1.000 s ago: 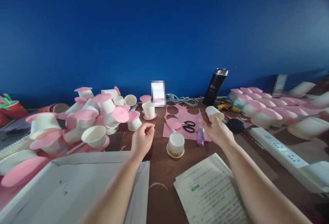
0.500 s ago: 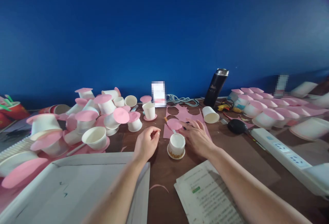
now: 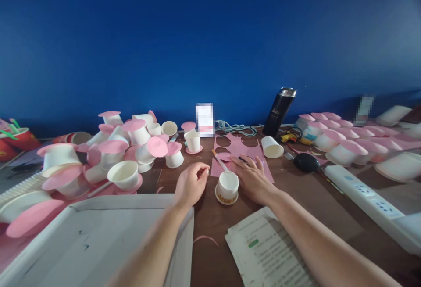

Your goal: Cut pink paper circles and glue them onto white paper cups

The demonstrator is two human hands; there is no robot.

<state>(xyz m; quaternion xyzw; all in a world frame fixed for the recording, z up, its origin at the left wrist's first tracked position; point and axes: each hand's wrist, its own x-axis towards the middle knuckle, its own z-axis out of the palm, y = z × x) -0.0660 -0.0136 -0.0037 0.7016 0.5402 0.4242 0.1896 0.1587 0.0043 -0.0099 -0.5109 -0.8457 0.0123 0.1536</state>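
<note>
Since a second ago, the right hand has left the far tipped cup and now lies flat, fingers spread, on the pink sheet. Left hand sits loosely curled, pinching nothing visible, just left of the small upright cup between both hands.

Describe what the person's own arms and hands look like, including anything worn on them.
Both forearms are bare to the bottom edge of the picture: no sleeves show. The left hand and the right hand wear no gloves, and no watch, bracelet or ring is visible. No markings can be made out.
</note>
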